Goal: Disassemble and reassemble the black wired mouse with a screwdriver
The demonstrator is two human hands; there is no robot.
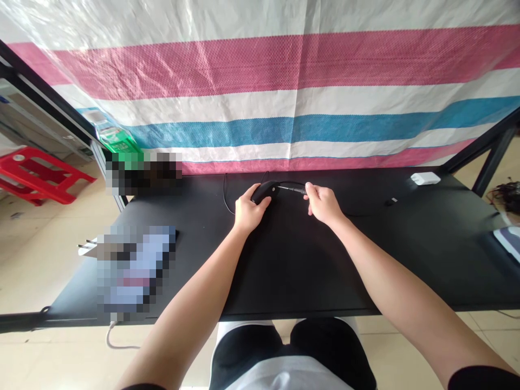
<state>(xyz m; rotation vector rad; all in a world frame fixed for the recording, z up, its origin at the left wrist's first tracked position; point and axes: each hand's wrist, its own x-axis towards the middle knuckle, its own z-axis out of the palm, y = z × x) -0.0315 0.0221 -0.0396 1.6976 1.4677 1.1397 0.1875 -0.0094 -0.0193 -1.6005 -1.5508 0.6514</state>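
My left hand (249, 209) is closed around a black computer mouse (265, 192), tilted up off the black table (284, 260). A small round light spot shows on the end of the mouse facing right. In my right hand (323, 203) is a screwdriver (298, 190), pinched by its dark handle. Its thin metal shaft points left, and the tip is at or very near that spot; contact cannot be made out. A thin black cable (226, 196) curves behind my left hand, and more dark cable runs by my right hand.
A white charger (425, 178) and a small dark USB plug (391, 201) lie to the right. On the left are a blurred phone (140, 271), a white plug (88, 247) and a green-labelled bottle (119, 142). A striped sheet (292, 130) hangs behind. A red stool (44, 173) stands beyond.
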